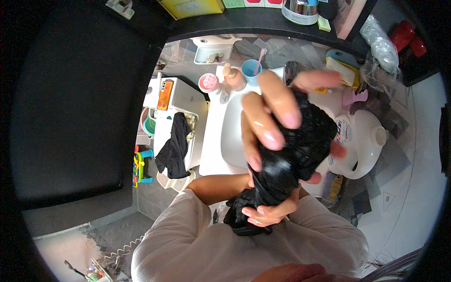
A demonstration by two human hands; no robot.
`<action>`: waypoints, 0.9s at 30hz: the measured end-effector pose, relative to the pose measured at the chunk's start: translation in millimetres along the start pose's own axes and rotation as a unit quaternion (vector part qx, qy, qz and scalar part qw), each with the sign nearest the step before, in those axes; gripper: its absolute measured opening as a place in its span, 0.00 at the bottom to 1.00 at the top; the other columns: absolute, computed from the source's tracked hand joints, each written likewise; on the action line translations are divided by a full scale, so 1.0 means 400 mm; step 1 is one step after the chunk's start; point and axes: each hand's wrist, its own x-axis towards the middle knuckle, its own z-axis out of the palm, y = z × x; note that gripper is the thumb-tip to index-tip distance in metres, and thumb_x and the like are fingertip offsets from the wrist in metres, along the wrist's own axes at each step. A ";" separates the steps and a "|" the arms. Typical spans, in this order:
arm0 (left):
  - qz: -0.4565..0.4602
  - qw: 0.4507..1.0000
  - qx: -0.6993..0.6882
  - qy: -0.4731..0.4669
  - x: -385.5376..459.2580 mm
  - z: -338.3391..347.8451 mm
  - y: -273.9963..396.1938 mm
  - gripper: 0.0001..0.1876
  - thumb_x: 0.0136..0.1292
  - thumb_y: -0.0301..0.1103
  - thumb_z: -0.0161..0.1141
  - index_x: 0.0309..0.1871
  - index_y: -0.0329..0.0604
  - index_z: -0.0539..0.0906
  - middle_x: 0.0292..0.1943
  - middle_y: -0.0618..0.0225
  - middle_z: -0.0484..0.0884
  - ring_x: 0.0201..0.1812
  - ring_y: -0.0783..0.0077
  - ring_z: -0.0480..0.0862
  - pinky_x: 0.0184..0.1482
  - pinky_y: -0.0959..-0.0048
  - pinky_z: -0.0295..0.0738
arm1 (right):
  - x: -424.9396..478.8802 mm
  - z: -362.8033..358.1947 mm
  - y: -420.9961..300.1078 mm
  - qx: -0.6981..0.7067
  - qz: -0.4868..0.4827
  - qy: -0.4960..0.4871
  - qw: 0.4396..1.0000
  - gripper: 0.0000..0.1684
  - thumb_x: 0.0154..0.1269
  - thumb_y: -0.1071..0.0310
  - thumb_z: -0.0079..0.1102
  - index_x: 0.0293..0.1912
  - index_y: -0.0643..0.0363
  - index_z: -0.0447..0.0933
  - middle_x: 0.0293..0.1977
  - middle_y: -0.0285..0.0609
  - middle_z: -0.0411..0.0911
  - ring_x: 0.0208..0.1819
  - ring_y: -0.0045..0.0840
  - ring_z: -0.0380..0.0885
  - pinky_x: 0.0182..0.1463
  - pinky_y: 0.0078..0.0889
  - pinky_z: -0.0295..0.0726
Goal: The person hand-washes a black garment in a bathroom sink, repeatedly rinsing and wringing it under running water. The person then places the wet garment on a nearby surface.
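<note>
A bunched black cloth [278, 172], shiny and apparently wet, is held between both hands in front of my torso. My left hand [269, 116] is at its upper end, fingers bent over it and slightly blurred. Lower down, my right hand [273, 211] wraps its fingers around the cloth close to my shirt. The loose lower end bunches below those fingers. Behind the cloth lies a white washbasin [232, 130], partly hidden. Part of the left forearm and most of the right one are covered by the cloth.
A blue cup [249, 68] with a toothbrush, a pump bottle [234, 79] and a pink-capped bottle [208, 83] line the basin's back. A translucent jug [366, 151] stands right. Left, a white appliance [192, 102] bears a phone [165, 94] and black fabric [176, 148]. A dark shelf [246, 23] overhangs.
</note>
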 end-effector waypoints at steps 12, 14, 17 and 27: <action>-0.002 0.999 -0.022 0.028 -0.007 0.009 0.050 0.22 0.53 0.37 0.60 0.49 0.40 0.67 0.26 0.66 0.71 0.20 0.72 0.75 0.26 0.73 0.71 | -0.046 0.035 0.011 0.191 -0.062 0.116 0.973 0.13 0.57 0.68 0.57 0.39 0.57 0.63 0.38 0.41 0.65 0.41 0.35 0.74 0.41 0.44 0.81; -0.009 0.996 -0.020 0.088 -0.020 0.036 0.073 0.23 0.53 0.34 0.62 0.50 0.41 0.66 0.26 0.66 0.72 0.21 0.72 0.75 0.26 0.73 0.71 | -0.089 0.007 -0.038 0.093 0.003 0.152 0.984 0.13 0.58 0.67 0.56 0.38 0.56 0.63 0.36 0.40 0.64 0.37 0.32 0.74 0.40 0.39 0.80; -0.022 0.957 0.031 0.286 -0.078 0.078 0.131 0.24 0.55 0.30 0.64 0.52 0.41 0.66 0.27 0.65 0.72 0.22 0.71 0.76 0.26 0.72 0.71 | -0.147 0.022 -0.101 -0.028 0.103 0.408 0.907 0.11 0.61 0.65 0.55 0.37 0.55 0.62 0.33 0.36 0.63 0.31 0.26 0.71 0.38 0.33 0.79; -0.142 0.630 0.330 0.688 -0.259 0.009 0.121 0.16 0.55 0.43 0.65 0.31 0.41 0.72 0.21 0.70 0.73 0.21 0.77 0.74 0.24 0.76 0.72 | -0.393 -0.087 -0.129 -0.311 0.324 0.582 0.677 0.07 0.58 0.74 0.58 0.33 0.59 0.67 0.28 0.39 0.71 0.27 0.26 0.74 0.30 0.27 0.73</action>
